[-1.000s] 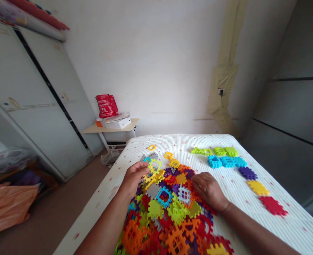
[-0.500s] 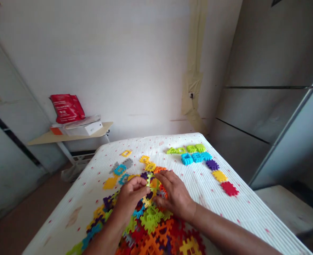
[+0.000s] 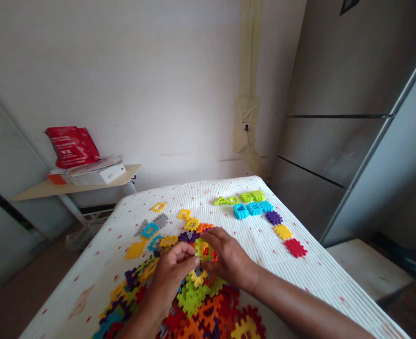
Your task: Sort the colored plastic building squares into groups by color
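A heap of colourful interlocking plastic tiles [image 3: 201, 306] lies on a white ribbed table [image 3: 310, 282] in front of me. Over the heap my left hand [image 3: 172, 270] and my right hand [image 3: 227, 259] meet, and both pinch the same small lime-green open-frame tile [image 3: 203, 248], fingers closed on it. A small yellow tile [image 3: 198, 277] lies just below the hands. At the far right of the table stands a sorted row: green tiles [image 3: 241, 198], blue tiles [image 3: 252, 209], then a purple [image 3: 274, 217], a yellow [image 3: 283, 231] and a red tile [image 3: 295, 247].
Loose yellow, grey and blue tiles [image 3: 151, 228] are scattered at the far left of the table. Beyond it a low beige shelf [image 3: 74, 186] holds a red bag [image 3: 72, 146] and a white box. Grey cabinet panels [image 3: 335, 141] run along the right wall.
My right hand has moved left from the pile's edge to meet my left hand, and both now hold the green frame tile raised over the heap. The view has swung to the right.
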